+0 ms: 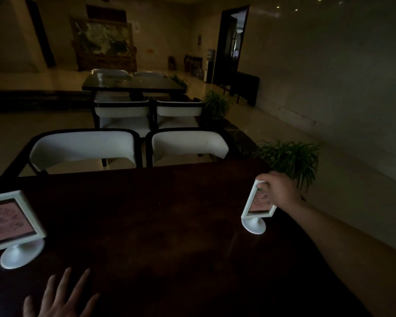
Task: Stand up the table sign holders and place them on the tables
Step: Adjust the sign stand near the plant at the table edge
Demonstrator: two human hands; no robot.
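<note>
On the dark table (pixel 169 225) my right hand (pixel 278 188) pinches the top of one sign holder (pixel 256 208) near the right edge to keep it standing, while my left hand (pixel 60 298) lies spread flat, beside the other sign holder (pixel 12 227)

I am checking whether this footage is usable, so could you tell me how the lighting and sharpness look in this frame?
Head view: the room is dim, the dark table nearly featureless. The left sign holder shows motion blur, as does the left hand; the right sign holder, gripped by the right hand, is sharper. Wide-angle distortion bends the edges.
</note>
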